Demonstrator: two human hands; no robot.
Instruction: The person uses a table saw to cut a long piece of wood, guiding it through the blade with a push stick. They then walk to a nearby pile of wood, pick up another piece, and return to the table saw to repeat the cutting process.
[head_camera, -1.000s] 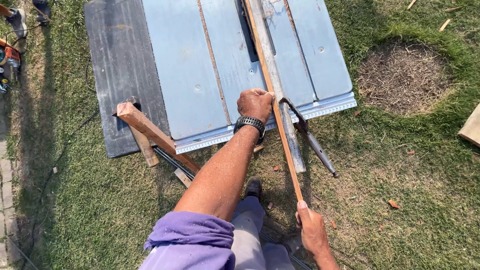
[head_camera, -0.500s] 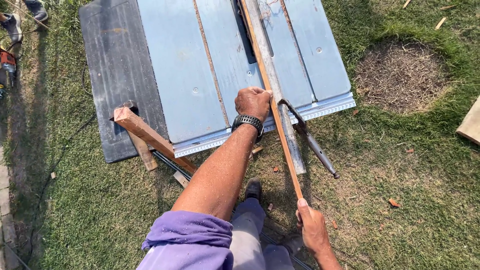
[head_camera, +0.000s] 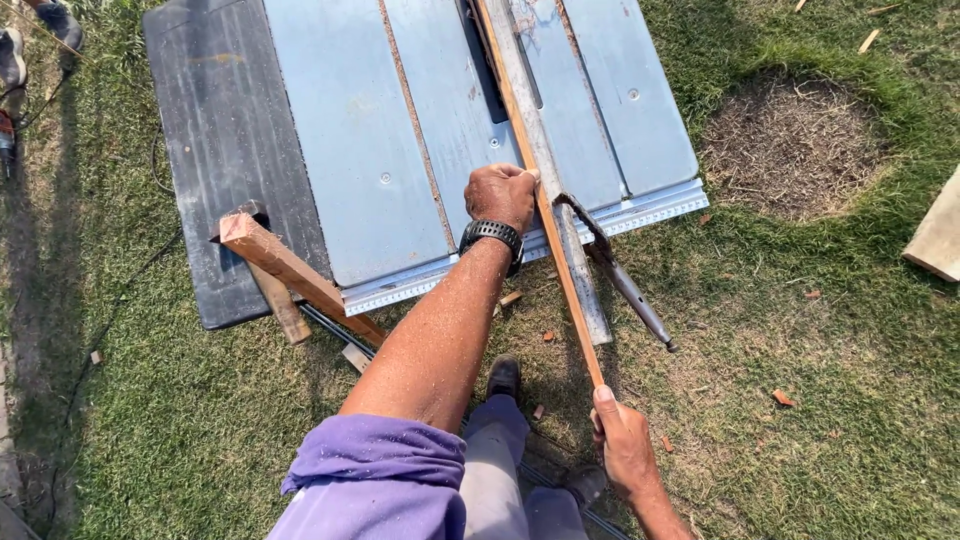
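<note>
Outdoors, table saw (head_camera: 360, 150) stands on grass (head_camera: 800, 400).

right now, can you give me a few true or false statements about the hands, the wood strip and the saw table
1. The left hand rests on the thin wood strip where it lies on the saw table. True.
2. The right hand holds the near end of the strip, off the table. True.
3. The table stands on a concrete floor. False: it stands on grass.
4. The left wrist is bare. False: it wears a black watch.
5. A thick wooden post leans at the table's near left corner. True.
6. The strip lies crosswise over the table. False: it runs lengthwise, away from the person.
</note>
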